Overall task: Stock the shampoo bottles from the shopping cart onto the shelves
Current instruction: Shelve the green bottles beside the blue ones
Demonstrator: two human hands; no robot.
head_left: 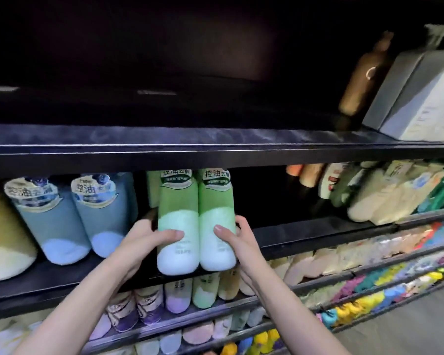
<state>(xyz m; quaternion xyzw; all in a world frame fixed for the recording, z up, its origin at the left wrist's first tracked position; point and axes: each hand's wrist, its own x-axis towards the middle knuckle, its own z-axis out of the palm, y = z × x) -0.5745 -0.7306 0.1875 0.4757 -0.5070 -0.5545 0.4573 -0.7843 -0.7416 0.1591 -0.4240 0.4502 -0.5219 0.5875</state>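
Shelf bay, seen from below and slightly to one side; dim light, edges blurred.

Dead centre: left green bottle (pixel 178 221) and right green bottle (pixel 217 219), upright, side by side and touching. Dark green above, pale green fading to white at the base. Tops tucked just under the lip of the upper shelf (pixel 215 149). Bases at the front edge of the middle shelf (pixel 305 234); resting there or held just clear, cannot tell.

Left hand (pixel 149 239) at 7 o'clock of the pair, grasping the left green bottle: thumb across its pale front, fingers wrapped round its left side and out of sight behind.

Right hand (pixel 237 239) at 5 o'clock of the pair, grasping the right green bottle: thumb pressed on its front, fingers curled at its right flank.

Third green bottle (pixel 153 185) just behind the left one, at its 11 o'clock, mostly hidden.

At 9 o'clock on the same shelf: two blue bottles (pixel 54 219), close together, near the left hand but apart from it. Beyond them, at the frame edge, a yellow bottle (pixel 3 234).

At 3 o'clock on the same shelf, past a dark gap: mixed cream, green and orange-capped packs, too blurred to identify.

At 2 o'clock on the upper shelf: brown bottle (pixel 362 78), with pale cartons (pixel 420 98) just beside it.

At 6 o'clock, on the shelf below: row of pastel bottles (pixel 177 295), lilac, green and peach.
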